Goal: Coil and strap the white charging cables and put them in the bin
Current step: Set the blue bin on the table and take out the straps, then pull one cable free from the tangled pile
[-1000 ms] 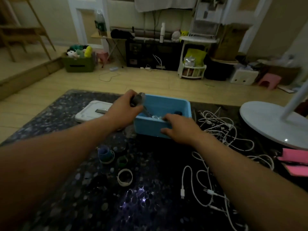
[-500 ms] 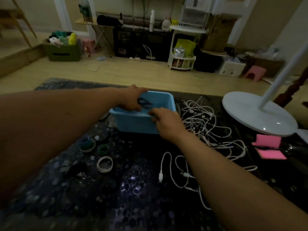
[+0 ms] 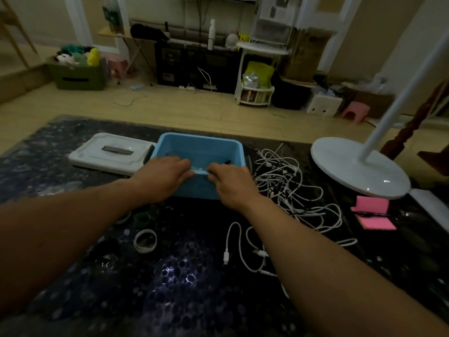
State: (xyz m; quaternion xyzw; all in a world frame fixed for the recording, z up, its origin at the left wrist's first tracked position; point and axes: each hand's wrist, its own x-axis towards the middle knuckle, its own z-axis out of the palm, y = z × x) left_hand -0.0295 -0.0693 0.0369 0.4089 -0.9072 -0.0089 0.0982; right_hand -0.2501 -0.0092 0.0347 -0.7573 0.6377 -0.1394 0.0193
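A blue bin [image 3: 199, 147] stands at the middle of the dark patterned table. Both hands meet at its near rim. My left hand [image 3: 162, 177] reaches over the rim from the left and my right hand [image 3: 230, 181] from the right, fingers curled. A short piece of white cable [image 3: 199, 170] shows between their fingertips, and both seem to pinch it just inside the bin. The rest of that cable is hidden by the hands. A tangled heap of white charging cables [image 3: 279, 181] lies right of the bin. One loose cable [image 3: 233, 242] lies nearer me.
A white lid [image 3: 114, 152] lies left of the bin. A white strap ring [image 3: 145, 240] and a green one [image 3: 142, 219] sit under my left forearm. A white lamp base [image 3: 359, 166] and pink sticky notes [image 3: 373, 215] occupy the right side.
My left hand held a dark object above the bin, then lowered into the bin and came back to the near rim. It now meets my right hand there, and the dark object is out of sight.
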